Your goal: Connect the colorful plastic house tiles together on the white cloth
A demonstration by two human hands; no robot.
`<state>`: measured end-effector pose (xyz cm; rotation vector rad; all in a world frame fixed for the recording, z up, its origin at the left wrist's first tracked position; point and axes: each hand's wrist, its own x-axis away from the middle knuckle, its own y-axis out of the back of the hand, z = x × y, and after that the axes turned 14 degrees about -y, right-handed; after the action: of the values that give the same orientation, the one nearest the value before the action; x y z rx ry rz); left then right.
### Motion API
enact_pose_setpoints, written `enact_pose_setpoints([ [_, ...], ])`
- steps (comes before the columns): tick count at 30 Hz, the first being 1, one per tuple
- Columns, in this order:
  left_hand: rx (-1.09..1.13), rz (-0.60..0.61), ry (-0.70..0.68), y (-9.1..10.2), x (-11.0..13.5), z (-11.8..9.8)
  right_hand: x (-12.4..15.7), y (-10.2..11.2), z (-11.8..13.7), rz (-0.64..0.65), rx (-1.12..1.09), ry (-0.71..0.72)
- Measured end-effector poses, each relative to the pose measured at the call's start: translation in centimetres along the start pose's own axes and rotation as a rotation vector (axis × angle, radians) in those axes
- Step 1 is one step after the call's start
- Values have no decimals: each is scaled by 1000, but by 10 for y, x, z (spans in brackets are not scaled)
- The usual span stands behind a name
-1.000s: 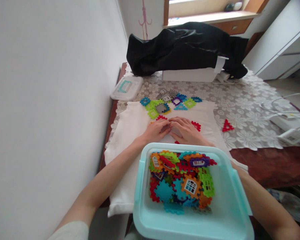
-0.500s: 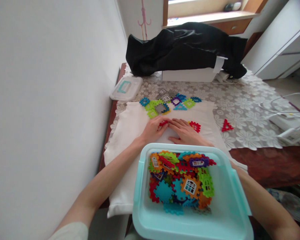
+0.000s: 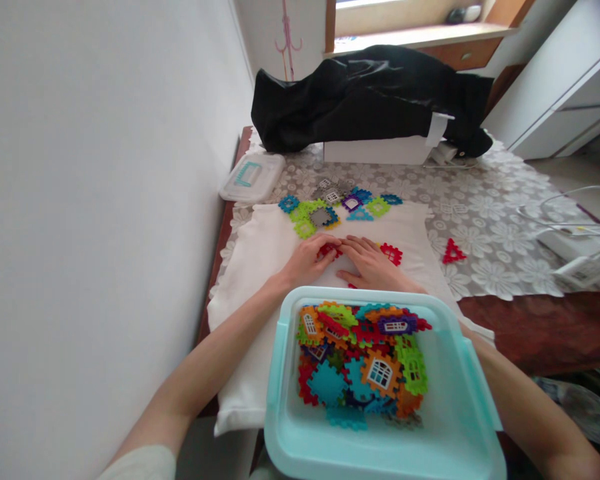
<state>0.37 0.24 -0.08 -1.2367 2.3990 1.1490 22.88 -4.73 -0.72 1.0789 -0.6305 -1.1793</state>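
Grip, left hand (image 3: 305,260), pinching red piece (image 3: 327,249); right hand (image 3: 370,262) alongside, hold cannot be told; near, turquoise bin (image 3: 460,393) containing multicoloured pieces (image 3: 329,383).

Tiles (image 3: 329,383) lie in the tub (image 3: 460,427), the lid (image 3: 260,188) behind it, left

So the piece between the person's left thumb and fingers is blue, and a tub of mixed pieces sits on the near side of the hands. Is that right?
Not quite: the head view shows a red piece, not a blue one, between the thumb and fingers of the left hand. The tub is where you say.
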Motion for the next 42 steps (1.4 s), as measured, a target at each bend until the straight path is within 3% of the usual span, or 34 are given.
enact_pose_setpoints([
  [15,15,-11,-30,0,0,-1,-3,-1,-4,-31,-24,35],
  [21,-110,-44,67,0,0,1,-3,-2,-6,-9,-42,48],
  [27,-52,20,37,0,0,2,-3,0,-4,-5,1,42],
  [42,80,-20,14,-1,-1,0,-3,-1,-5,4,-1,36],
])
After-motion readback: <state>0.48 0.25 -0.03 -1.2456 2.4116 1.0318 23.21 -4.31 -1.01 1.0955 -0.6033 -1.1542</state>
